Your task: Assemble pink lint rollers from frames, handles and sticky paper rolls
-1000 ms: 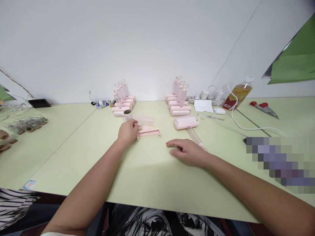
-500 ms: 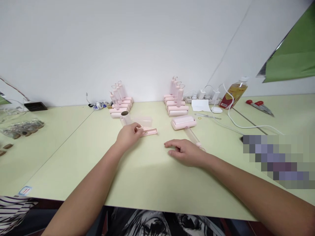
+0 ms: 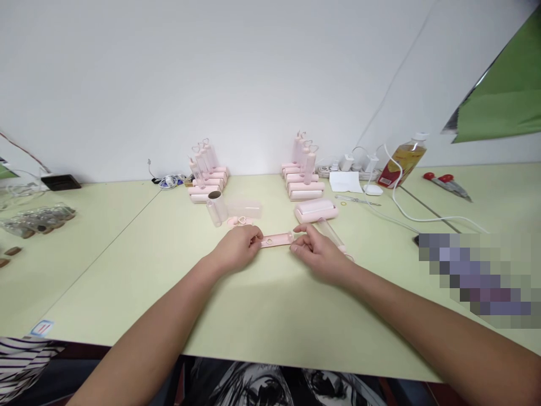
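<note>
Pale pink plastic trough-shaped bracket [image 3: 279,239] now brought nearer the body and further right than half a second ago; its ends are now flanked by both hands instead of only the left being used. Two-handed handling is therefore judged to be under way on this part, not yet joined to anything visible.

Left hand [image 3: 239,248]: fingertips pinched together, bracket's left end held. Right hand [image 3: 319,254]: thumb and index finger slightly parted around the bracket's right end; whether it is gripped or only touched cannot be told.

Counts, placed from the bracket:
- Behind left: one white upright roll with a brown core [image 3: 214,197], one clear tube [image 3: 218,213] set just beside it.
- Directly behind left: one translucent box-shaped plastic cover [image 3: 245,208]; a few small pink plastic pieces [image 3: 242,221] laid nearer, exact number not resolved.
- Behind right: one pink lint roller with a clear handle [image 3: 316,210], laid down.
- Further back: left row of rollers [image 3: 205,192] and right row of rollers [image 3: 306,192], about four upright handles seen in each, overlapped.
- Far right, behind: one amber drink bottle [image 3: 403,163], one red-handled cutting tool [image 3: 448,185].
</note>
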`<state>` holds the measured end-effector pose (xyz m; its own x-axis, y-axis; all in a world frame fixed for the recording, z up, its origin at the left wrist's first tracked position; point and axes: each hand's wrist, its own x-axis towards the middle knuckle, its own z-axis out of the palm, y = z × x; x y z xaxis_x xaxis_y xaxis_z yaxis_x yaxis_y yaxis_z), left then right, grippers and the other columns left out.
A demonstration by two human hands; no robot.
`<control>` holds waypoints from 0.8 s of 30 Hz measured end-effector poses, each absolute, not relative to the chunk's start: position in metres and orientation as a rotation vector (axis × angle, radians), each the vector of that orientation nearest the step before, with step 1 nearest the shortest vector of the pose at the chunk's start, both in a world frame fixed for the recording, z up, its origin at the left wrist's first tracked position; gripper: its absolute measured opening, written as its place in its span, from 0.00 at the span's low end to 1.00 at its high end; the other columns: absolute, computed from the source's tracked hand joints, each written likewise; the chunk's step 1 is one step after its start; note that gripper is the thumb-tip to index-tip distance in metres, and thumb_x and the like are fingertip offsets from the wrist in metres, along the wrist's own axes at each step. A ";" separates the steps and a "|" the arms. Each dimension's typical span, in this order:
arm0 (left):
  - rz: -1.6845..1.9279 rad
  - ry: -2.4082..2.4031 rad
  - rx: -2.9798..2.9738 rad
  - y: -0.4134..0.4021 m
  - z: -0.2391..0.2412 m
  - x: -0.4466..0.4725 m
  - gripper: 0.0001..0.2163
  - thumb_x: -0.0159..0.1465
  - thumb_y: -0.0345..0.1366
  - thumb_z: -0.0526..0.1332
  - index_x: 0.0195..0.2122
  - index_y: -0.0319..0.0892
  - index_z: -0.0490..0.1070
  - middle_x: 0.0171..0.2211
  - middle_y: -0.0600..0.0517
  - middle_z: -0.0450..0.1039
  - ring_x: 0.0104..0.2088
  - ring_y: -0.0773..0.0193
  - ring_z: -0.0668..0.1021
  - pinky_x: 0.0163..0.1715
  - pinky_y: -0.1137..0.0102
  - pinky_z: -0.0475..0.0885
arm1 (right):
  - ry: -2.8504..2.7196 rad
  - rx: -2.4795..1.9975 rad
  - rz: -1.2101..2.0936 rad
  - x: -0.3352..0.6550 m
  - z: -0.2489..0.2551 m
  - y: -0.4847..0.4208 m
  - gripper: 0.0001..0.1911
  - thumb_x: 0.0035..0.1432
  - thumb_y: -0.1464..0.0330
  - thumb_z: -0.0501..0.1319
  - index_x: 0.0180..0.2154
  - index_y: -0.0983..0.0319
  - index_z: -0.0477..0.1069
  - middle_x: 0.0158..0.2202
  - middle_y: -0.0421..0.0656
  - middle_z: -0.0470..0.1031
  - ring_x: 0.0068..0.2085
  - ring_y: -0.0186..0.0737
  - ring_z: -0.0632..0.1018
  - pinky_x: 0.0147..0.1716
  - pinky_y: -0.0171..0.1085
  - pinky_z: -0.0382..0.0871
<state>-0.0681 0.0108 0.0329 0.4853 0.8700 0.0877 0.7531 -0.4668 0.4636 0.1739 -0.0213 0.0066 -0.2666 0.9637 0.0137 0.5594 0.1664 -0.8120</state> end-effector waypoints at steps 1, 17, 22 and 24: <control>0.461 1.327 2.387 0.009 0.033 -0.066 0.08 0.63 0.34 0.53 0.35 0.44 0.72 0.32 0.52 0.75 0.30 0.63 0.73 0.28 0.70 0.64 | -1.854 -1.430 0.986 0.174 0.006 -0.020 0.21 0.62 0.56 0.55 0.52 0.58 0.60 0.33 0.39 0.74 0.29 0.36 0.70 0.27 0.35 0.62; 0.766 1.150 2.562 0.012 0.034 -0.067 0.08 0.65 0.30 0.53 0.37 0.43 0.72 0.35 0.51 0.73 0.36 0.63 0.74 0.35 0.68 0.68 | -1.941 -1.398 0.977 0.174 0.009 -0.020 0.12 0.60 0.58 0.57 0.40 0.59 0.69 0.25 0.36 0.64 0.26 0.34 0.64 0.24 0.34 0.54; 0.832 1.166 2.539 0.011 0.031 -0.067 0.10 0.67 0.36 0.54 0.46 0.43 0.70 0.40 0.49 0.72 0.39 0.62 0.74 0.39 0.67 0.70 | -1.947 -1.432 1.000 0.172 0.013 -0.022 0.10 0.59 0.60 0.57 0.32 0.60 0.69 0.22 0.35 0.62 0.24 0.32 0.62 0.23 0.33 0.52; 0.883 1.229 2.510 0.013 0.029 -0.068 0.16 0.67 0.41 0.55 0.54 0.43 0.65 0.47 0.46 0.69 0.44 0.59 0.74 0.44 0.65 0.70 | -1.920 -1.431 1.023 0.172 0.013 -0.023 0.09 0.58 0.61 0.58 0.32 0.60 0.68 0.22 0.35 0.62 0.24 0.32 0.62 0.23 0.33 0.52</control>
<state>-0.0683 0.0129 0.0288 0.4726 0.7733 0.4227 0.6475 -0.6300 0.4286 0.1722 -0.0229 0.0127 -0.2979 0.9543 -0.0236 0.5521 0.1520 -0.8198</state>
